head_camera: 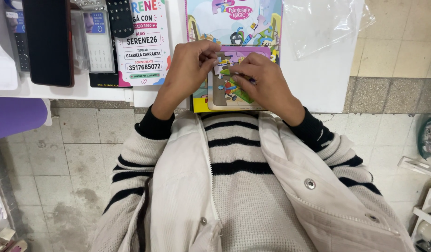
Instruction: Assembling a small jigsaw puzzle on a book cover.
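Note:
A colourful cartoon jigsaw puzzle board [224,95] lies on the white counter, partly filled with pieces. My left hand [189,70] rests on the board's upper left, its fingertips pinching a small puzzle piece [221,61]. My right hand [264,81] lies over the board's right side, its fingers pressing on pieces near the middle. Both hands nearly touch above the puzzle. A loose piece [261,23] lies on the colourful picture sheet [234,21] behind the board.
A clear plastic bag [325,23] lies at the back right of the white counter [318,79]. At the left stand a printed card [143,44], a calculator [98,39], a remote control [119,17] and a dark phone [48,42]. Tiled floor lies below.

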